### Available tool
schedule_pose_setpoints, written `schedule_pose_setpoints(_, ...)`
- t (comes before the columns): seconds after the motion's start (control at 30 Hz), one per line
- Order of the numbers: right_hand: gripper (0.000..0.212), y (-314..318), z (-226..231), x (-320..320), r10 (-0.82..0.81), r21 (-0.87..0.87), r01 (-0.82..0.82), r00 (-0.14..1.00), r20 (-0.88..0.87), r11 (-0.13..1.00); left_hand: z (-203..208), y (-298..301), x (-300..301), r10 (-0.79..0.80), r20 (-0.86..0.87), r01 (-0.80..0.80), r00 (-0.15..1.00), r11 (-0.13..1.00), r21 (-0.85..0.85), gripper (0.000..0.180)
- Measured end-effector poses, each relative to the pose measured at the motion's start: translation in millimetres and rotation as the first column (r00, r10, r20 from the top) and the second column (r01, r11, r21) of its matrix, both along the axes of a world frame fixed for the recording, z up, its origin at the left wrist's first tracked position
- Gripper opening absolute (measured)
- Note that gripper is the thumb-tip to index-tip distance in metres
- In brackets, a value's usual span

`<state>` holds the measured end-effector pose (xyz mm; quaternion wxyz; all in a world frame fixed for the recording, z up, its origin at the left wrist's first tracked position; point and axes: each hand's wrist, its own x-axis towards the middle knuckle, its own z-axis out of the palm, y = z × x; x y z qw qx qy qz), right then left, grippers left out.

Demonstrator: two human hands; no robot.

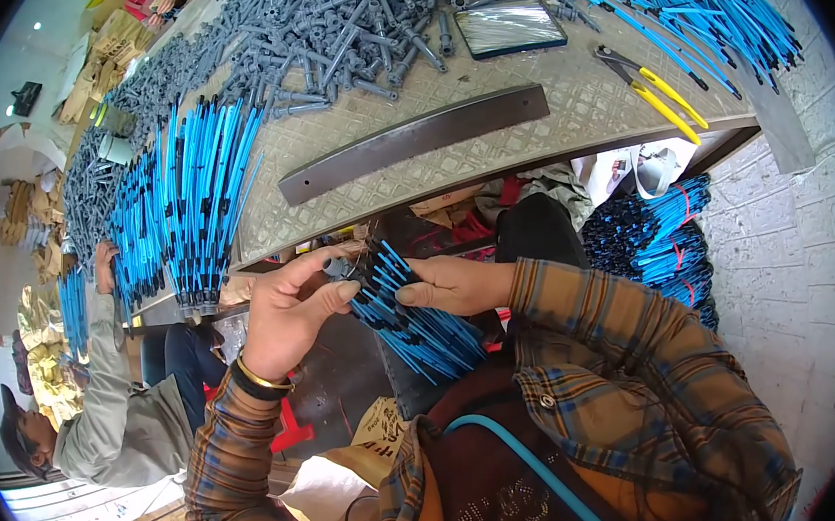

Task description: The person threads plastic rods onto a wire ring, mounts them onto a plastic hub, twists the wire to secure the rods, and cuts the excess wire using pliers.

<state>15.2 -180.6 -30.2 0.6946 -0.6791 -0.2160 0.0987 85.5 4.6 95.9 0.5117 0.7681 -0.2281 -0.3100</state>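
A bundle of thin blue rods with black ends (430, 338) is held in front of my chest, just below the table edge. My right hand (462, 283) is closed round the bundle, its thumb lying across the rods. At the bundle's upper end, my left hand (284, 318) pinches a grey plastic fitting (338, 267) between thumb and forefinger. Its thumb tip is close against the black rod ends; whether the fitting sits on a rod cannot be made out. The left hand's other fingers are mostly hidden behind.
Grey plastic fittings (315, 29) are heaped across the table (402, 101). A dark metal bar (416, 143), yellow-handled pliers (658, 97) and a shallow tray (510, 28) lie nearby. Blue rods (214, 180) stand along the left edge; more (705, 7) lie far right. A co-worker (121, 420) sits left.
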Motion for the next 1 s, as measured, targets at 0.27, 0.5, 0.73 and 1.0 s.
schedule_pose_setpoints(0.27,0.038,7.2,1.8,-3.2,0.043,-0.024,-0.043,0.999,0.003,0.999,-5.5,13.3,8.8,-0.115,-0.018,0.114,0.993,0.992,-0.054,0.033)
schedule_pose_setpoints(0.5,0.035,10.1,17.6,-18.2,-0.128,-0.089,0.123,0.991,-0.05,0.988,2.5,0.5,-4.6,-0.075,0.097,0.07,0.992,0.996,0.059,0.031)
schedule_pose_setpoints(0.73,0.033,10.1,36.5,-36.5,-0.236,-0.197,0.221,0.97,-0.054,0.955,11.3,-14.0,-19.1,-0.06,0.298,0.012,0.953,0.987,0.161,0.026)
schedule_pose_setpoints(1.0,0.042,-1.0,49.6,-42.7,-0.332,-0.345,0.321,0.943,0.03,0.882,19.4,-27.3,2.6,-0.186,0.248,0.179,0.951,0.982,0.054,0.026)
